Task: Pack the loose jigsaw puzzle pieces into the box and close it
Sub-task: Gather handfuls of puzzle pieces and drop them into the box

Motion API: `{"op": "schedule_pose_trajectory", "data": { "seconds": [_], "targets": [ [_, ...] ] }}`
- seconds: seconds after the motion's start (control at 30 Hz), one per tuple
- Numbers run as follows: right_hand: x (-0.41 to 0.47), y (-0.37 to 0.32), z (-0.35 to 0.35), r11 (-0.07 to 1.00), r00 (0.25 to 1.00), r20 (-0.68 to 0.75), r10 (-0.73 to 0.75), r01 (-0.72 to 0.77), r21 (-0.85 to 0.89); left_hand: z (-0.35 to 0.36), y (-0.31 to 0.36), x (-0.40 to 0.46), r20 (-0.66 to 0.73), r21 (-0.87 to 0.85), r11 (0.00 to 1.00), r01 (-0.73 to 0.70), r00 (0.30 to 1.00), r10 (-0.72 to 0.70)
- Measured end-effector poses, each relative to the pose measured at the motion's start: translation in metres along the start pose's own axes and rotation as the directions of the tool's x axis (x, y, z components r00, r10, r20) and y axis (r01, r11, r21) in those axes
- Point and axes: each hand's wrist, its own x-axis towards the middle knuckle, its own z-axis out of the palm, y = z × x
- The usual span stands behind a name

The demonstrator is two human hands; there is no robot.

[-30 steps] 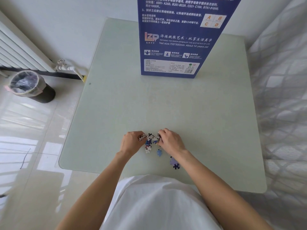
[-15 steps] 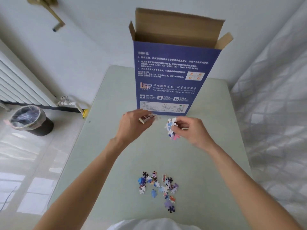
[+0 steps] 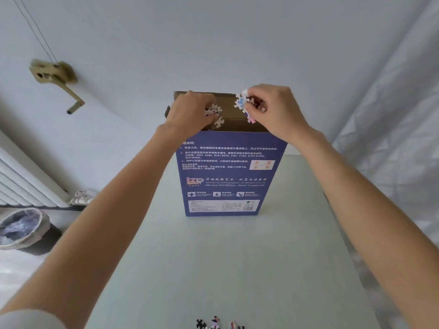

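Observation:
A tall blue puzzle box stands upright on the pale green table, its brown top flaps open. Over the open top, my left hand holds a few whitish puzzle pieces, and one piece hangs just below its fingers. My right hand pinches a small bunch of white, blue and pink pieces above the box's right side. More loose pieces lie at the table's near edge, mostly cut off by the frame.
A white radiator lines the left wall, with a lined waste bin on the floor below it. A hand crank is mounted on the wall. A sheer curtain hangs to the right of the table.
Both hands picked up pieces from the pile near me and rose to the box's open top. The view tilted up, so the remaining pile sank to the bottom edge.

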Motion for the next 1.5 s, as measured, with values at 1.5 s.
{"op": "schedule_pose_trajectory", "data": {
  "seconds": [1.5],
  "targets": [
    [-0.42,-0.107,0.13,0.564,0.259,0.652,0.712,-0.765,-0.312,0.183,-0.009,-0.374,0.66,-0.169,0.899,0.404,0.724,-0.201]
  ]
}}
